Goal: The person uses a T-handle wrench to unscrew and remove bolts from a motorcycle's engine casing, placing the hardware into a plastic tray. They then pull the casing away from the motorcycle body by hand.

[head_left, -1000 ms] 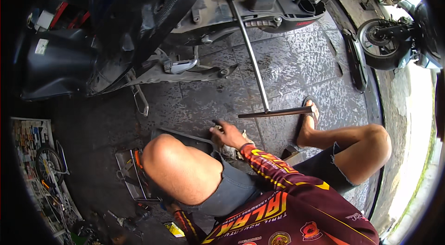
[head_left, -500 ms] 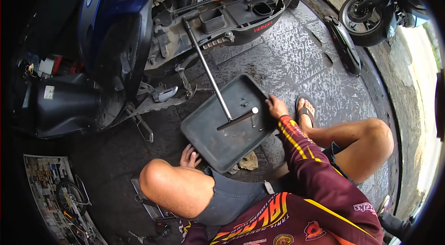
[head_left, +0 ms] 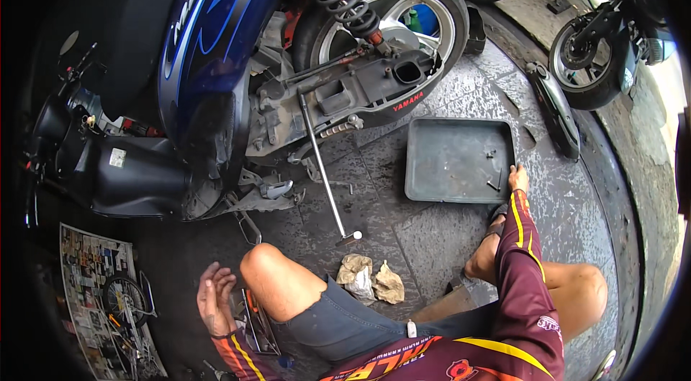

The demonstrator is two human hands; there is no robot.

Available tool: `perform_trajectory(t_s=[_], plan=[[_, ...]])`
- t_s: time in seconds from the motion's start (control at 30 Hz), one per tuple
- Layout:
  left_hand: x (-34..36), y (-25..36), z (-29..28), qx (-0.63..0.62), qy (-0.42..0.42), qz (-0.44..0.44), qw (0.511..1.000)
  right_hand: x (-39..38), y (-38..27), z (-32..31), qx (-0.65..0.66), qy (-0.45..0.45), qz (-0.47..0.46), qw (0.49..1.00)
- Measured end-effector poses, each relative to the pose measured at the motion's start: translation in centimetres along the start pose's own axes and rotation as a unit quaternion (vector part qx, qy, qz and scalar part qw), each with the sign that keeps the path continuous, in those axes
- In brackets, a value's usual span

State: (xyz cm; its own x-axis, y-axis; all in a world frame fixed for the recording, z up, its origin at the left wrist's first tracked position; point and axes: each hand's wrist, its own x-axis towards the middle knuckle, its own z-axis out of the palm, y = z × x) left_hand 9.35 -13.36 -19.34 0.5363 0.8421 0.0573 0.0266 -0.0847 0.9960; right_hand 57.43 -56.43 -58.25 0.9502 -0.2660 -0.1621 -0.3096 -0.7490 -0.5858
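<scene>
My right hand (head_left: 518,178) grips the right edge of a shallow dark grey tray (head_left: 461,199) lying on the floor at the right. A few small bolts (head_left: 494,184) lie near that end of the tray. Well away from it, my left hand (head_left: 216,298) is raised beside my left knee, empty, with its fingers apart. A long chrome T-handle wrench (head_left: 325,176) slants from the scooter's drive case (head_left: 345,93) down to the left of the tray. Neither hand touches it.
A blue scooter (head_left: 223,21) with an exposed rear wheel and spring shock stands ahead. Crumpled rags (head_left: 389,284) lie on the floor between my legs. A long black cover (head_left: 553,111) rests at the right, near another motorcycle wheel (head_left: 581,57). A printed poster (head_left: 108,294) lies far left.
The tray has moved right and forward, out from under the wrench handle, with my right hand on it. My left hand has come off the tray and moved left. The rags show more fully.
</scene>
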Motion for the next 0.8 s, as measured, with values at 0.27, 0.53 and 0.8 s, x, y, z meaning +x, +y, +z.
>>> perform_trajectory(t_s=[0.27, 0.53, 0.8], plan=[[5.4, -4.0, 11.1, 0.084, -0.307, -0.157, 0.935, -1.6, -3.9, 0.0, -0.063, 0.029, 0.102, 0.992], [8.7, -6.1, 18.2, -0.039, -0.353, -0.275, 0.894, -21.0, -15.8, 0.6, 0.434, 0.056, -0.009, 0.899], [8.7, -6.4, 17.7, -0.115, -0.444, -0.281, 0.843, -41.9, -27.6, -12.4, 0.639, -0.268, -0.131, 0.709]])
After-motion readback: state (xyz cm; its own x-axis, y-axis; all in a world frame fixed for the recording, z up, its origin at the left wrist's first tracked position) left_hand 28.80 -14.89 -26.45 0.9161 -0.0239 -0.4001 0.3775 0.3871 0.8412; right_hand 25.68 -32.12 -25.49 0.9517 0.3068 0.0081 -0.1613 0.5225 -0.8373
